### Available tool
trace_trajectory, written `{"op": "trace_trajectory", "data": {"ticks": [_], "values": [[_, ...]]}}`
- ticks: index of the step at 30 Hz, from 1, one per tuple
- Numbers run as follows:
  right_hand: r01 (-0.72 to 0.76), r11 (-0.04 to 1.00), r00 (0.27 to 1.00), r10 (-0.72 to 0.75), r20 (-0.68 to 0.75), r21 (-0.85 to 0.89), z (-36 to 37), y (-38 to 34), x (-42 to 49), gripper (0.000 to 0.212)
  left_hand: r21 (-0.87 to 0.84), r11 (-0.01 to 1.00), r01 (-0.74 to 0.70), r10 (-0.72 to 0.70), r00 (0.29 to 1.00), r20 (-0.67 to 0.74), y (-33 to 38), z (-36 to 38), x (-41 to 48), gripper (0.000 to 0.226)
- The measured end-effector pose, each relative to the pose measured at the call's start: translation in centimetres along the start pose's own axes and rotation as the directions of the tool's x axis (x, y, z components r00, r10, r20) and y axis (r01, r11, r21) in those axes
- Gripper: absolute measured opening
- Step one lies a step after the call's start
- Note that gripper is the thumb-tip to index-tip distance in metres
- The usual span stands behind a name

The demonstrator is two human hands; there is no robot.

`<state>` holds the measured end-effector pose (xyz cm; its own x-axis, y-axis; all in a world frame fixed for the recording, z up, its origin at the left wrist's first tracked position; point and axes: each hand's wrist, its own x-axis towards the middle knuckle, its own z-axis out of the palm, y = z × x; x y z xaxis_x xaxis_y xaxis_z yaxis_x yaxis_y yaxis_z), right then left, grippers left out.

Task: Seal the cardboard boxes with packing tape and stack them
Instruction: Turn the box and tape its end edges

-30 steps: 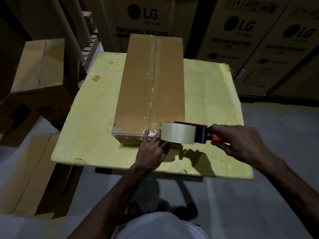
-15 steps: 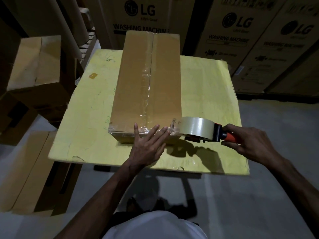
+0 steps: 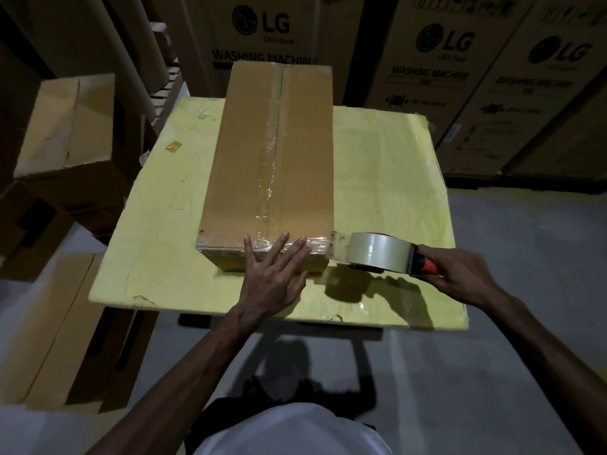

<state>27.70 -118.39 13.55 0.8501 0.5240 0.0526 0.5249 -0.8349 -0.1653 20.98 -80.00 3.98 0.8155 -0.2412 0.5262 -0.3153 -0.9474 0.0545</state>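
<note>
Left hand (image 3: 272,277) flat on box (image 3: 269,159); right hand (image 3: 460,274) grips dispenser (image 3: 381,254).

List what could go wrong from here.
1. The tape dispenser in the right hand sits past the near right corner of the box; the short free stretch of tape could twist or wrinkle before cutting.
2. The left hand only presses flat on the taped edge; a hard tearing pull might slide the box on the yellow table.
</note>
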Motion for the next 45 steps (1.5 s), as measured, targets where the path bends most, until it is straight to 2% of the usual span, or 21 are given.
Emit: {"op": "trace_trajectory", "data": {"ticks": [4,7,9,11,13,15,16,19,20,25,29,32,38,41,45], "values": [[0.022,0.999,0.999,-0.023,0.036,0.039,1.3,-0.4,1.4,0.052,-0.055,0.99,0.128,-0.125,0.991,0.05,2.0,0.3,0.0,0.067],[-0.005,0.997,0.999,0.003,0.033,0.077,2.3,0.0,1.6,0.051,-0.05,0.992,0.12,-0.116,0.991,0.069,3.1,0.5,0.4,0.073],[-0.056,0.992,0.998,0.053,0.03,0.113,2.8,0.3,2.2,0.044,-0.056,0.992,0.111,-0.107,0.992,0.072,3.9,0.9,0.9,0.077],[-0.097,0.98,0.995,0.091,0.041,0.173,3.6,0.0,2.9,0.034,-0.112,0.971,0.213,-0.205,0.976,0.077,4.5,1.3,1.6,0.08],[-0.176,0.947,0.983,0.157,0.094,0.267,4.6,-0.9,3.2,0.009,-0.144,0.942,0.303,-0.296,0.953,0.064,4.8,1.8,2.1,0.076],[-0.226,0.904,0.974,0.207,0.092,0.363,6.4,-1.9,3.3,0.032,-0.121,0.944,0.309,-0.309,0.951,0.018,4.8,2.2,2.2,0.067],[-0.255,0.885,0.967,0.239,0.089,0.389,7.1,-2.4,3.1,0.036,-0.108,0.948,0.299,-0.302,0.953,-0.005,4.7,2.3,2.2,0.063],[-0.293,0.847,0.955,0.283,0.09,0.444,8.7,-3.1,2.5,0.009,-0.097,0.959,0.266,-0.27,0.962,-0.03,4.6,2.4,2.0,0.057],[-0.295,0.844,0.954,0.289,0.084,0.447,8.8,-3.1,2.4,0.008,-0.098,0.96,0.26,-0.265,0.964,-0.032,4.6,2.3,1.9,0.057],[-0.283,0.88,0.957,0.284,0.056,0.38,8.5,-3.6,1.8,0.01,-0.13,0.966,0.222,-0.223,0.975,0.003,4.3,2.3,1.6,0.078],[-0.311,0.894,0.947,0.318,0.031,0.322,8.0,-3.5,1.0,0.018,-0.118,0.965,0.233,-0.241,0.969,-0.058,4.3,2.8,1.9,0.056],[-0.251,0.929,0.966,0.258,0.011,0.271,7.3,-2.9,0.4,0.026,-0.13,0.96,0.247,-0.254,0.966,-0.043,4.7,3.0,2.1,0.054],[-0.147,0.989,0.989,0.147,-0.016,0.009,3.3,-1.4,1.0,0.04,-0.105,0.964,0.245,-0.25,0.968,-0.039,4.9,3.1,2.4,0.052],[-0.108,0.986,0.994,0.109,-0.002,-0.125,0.5,-1.1,1.6,0.039,-0.086,0.974,0.211,-0.216,0.975,-0.06,4.3,3.3,2.4,0.049],[-0.058,0.961,0.995,0.076,0.057,-0.272,-1.1,-2.0,2.5,0.028,-0.081,0.977,0.199,-0.206,0.974,-0.092,4.1,3.4,2.1,0.057]]}}
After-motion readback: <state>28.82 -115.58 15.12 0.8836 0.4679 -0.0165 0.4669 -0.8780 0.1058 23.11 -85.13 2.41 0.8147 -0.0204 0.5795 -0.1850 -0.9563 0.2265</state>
